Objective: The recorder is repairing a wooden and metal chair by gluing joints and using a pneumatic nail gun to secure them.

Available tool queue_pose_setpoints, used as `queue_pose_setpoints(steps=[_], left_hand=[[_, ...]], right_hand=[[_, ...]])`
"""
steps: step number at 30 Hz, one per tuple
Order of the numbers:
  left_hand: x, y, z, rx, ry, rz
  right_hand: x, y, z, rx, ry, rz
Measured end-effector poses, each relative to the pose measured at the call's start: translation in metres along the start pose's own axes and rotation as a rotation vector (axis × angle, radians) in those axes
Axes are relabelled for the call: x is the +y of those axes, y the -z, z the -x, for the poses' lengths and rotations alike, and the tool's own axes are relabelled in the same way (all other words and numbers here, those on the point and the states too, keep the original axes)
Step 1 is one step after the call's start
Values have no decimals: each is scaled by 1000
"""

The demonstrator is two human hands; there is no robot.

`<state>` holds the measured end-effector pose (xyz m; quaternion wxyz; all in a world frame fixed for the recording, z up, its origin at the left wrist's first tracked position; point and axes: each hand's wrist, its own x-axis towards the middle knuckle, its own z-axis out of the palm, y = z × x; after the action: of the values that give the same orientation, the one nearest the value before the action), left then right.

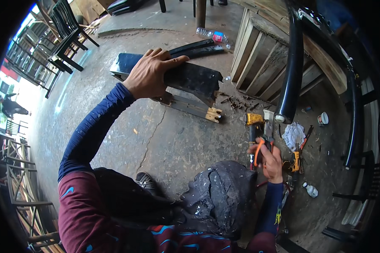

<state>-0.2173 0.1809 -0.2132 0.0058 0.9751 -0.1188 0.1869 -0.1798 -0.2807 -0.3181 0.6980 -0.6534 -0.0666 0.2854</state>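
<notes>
My left hand grips the top of a black-painted wooden furniture part, its thumb lying along the upper face. The part rests on the floor, and bare wood shows at its broken-looking right end. Below it, pale wooden ends stick out. Lower right, my right hand is closed around orange-handled pliers. Just beyond the pliers lies a yellow and black power tool, partly covered by them. Several rusty screws or bolts are scattered between the furniture part and the power tool.
A slatted wooden block stands far right, with a glossy black curved bar jutting in front. On the right floor lie a white rag, another yellow tool and a white bottle. A clear plastic bottle lies behind; chairs stand far left.
</notes>
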Motion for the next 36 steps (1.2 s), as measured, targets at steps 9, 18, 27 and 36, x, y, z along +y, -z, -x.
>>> queue_pose_setpoints(steps=[9, 18, 27, 36], left_hand=[[-6, 16, 4, 47, 57, 47], [5, 14, -3, 53, 78, 53], [19, 8, -12, 81, 96, 23], [28, 4, -14, 31, 110, -29]], right_hand=[[-71, -114, -65, -381, 92, 56], [-93, -129, -60, -488, 47, 40], [-107, -126, -50, -412, -21, -87], [-92, -118, -46, -267, 55, 59]])
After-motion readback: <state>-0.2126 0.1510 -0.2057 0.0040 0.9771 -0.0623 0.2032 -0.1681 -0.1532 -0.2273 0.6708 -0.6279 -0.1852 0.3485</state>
